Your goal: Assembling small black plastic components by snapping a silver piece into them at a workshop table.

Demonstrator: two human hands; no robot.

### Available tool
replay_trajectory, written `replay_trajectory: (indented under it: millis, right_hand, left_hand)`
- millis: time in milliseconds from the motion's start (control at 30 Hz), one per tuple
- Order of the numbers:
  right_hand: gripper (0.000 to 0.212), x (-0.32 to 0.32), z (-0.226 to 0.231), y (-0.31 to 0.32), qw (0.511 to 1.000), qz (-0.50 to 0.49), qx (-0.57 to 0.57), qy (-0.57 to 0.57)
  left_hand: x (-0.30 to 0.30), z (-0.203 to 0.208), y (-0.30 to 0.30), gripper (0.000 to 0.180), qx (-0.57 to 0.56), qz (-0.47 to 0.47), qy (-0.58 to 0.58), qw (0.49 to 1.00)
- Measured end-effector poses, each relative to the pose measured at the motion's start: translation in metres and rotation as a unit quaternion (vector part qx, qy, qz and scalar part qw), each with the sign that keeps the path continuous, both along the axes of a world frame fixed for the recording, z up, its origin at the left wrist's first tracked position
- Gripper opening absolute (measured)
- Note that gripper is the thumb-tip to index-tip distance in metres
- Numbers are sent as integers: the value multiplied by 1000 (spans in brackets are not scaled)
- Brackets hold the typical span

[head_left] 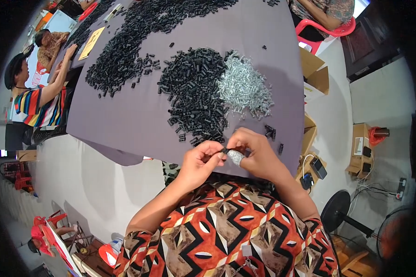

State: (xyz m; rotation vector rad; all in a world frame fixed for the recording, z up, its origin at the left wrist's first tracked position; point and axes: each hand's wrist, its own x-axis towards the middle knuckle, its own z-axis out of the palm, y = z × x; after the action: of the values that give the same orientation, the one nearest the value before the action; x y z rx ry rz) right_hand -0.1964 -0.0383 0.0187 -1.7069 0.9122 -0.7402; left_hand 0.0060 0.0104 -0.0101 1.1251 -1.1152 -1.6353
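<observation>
A: What are the hands doing?

B: They meet at the lower middle of the frame, at the near edge of the grey surface (138, 120). The left hand (199, 159) has its fingers pinched closed on a small black part (224, 150). The right hand (256, 152) is curled shut around a bunch of silver parts (235, 157), and its fingertips touch the same black part.

A: So the black part sits between both hands?

B: Yes, right between the fingertips, just above the silver bunch.

A: What lies nearby?

B: Just above the hands, at centre frame, a black pile (194, 92), with a silver pile (244, 87) touching its right side. A longer black heap (125, 41) runs toward the upper left. A few loose black pieces (270, 131) lie just right of the right hand.

A: Anyone else?

B: A person in a striped shirt (37, 104) at the left edge, reaching onto the surface. Cardboard boxes (315, 74) stand to the right of the surface.
</observation>
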Motion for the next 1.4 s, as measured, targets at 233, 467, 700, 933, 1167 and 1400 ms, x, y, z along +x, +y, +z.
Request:
replay_trajectory:
  millis: [233,467,700,933,1167,1400]
  right_hand:
    - [19,-1,-13,1,991,-6,120,-67]
    - [24,-4,-12,-3,998,-2,34,-50]
    - [29,-5,-2,-7,996,44,-73,-30]
    - [26,-16,-1,-19,992,115,-35,-26]
    - [33,-13,10,-10,994,83,-78,2]
    - [27,-17,2,-4,997,-54,37,-37]
  left_hand:
    - [1,3,-1,13,16,-6,5,1000]
    - [4,4,-4,12,28,-23,8,999]
    - [5,4,-7,11,94,-36,20,995]
    - [3,12,-13,12,65,-88,-5,994]
    - [9,14,-20,10,153,-75,68,983]
    - [-7,23,-11,10,57,1,32,998]
